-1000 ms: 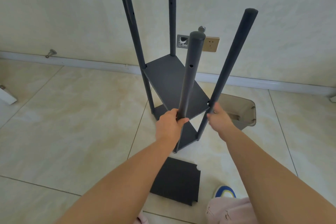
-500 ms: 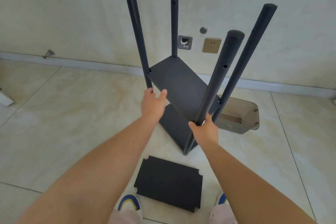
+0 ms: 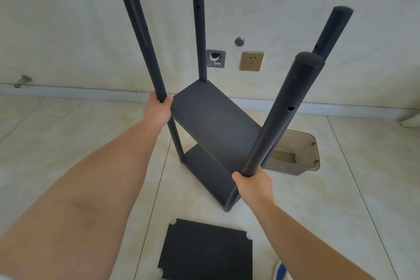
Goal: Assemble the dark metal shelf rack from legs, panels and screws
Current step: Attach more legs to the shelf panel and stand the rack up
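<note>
Left hand (image 3: pixel 159 109) wraps far-left leg (image 3: pixel 142 45), right hand (image 3: pixel 254 185) wraps near leg (image 3: pixel 279 116) — rack (image 3: pixel 213 118) upright between hands.

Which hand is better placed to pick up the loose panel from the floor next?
Right, probably. The right hand grips the near leg low, just above the loose panel; the left hand holds a farther leg higher up.

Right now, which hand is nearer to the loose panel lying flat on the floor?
Right. The right hand grips the nearest leg low down, just above the loose panel. The left hand grips the far-left leg higher and farther back, well beyond it.
</note>
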